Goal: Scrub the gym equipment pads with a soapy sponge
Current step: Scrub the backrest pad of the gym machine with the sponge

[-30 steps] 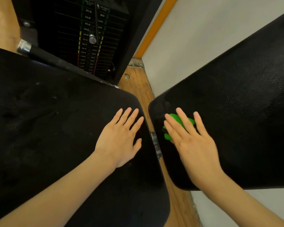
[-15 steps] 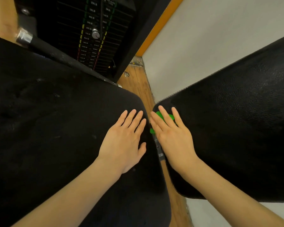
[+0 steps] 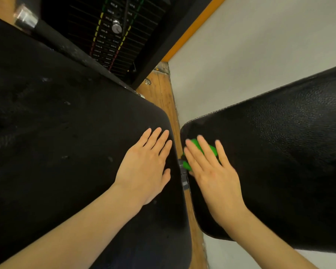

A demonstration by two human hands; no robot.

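Seen from above, looking down past two bare forearms. Left hand lay flat on the big black pad at left, palm down, fingers straight and held close together, thumb a little apart, holding nothing. Rested near that pad's right edge, fingertips pointing far and slightly right.

Right hand lay flat on the second black pad at right, fingers straight and spread, pressing down on a green sponge. Not curled round the sponge; just pressed over it from above. Sponge sat on the near-left corner of the right pad, close to its rounded edge, mostly covered by the fingers, green showing between them and by the thumb side. Slightly blurred around hand and sponge, so edges of the sponge could not be told exactly.

Between the two pads ran a narrow strip of wooden floor, with a small grey metal bracket in the gap just beside the sponge.

Far beyond the left pad stood a black weight stack with coloured marks down its plates and a silver pin set into it. Left of that, a dark bar with a silver collar ran along the pad's far edge. Right of the stack, a pale wall with an orange strip.
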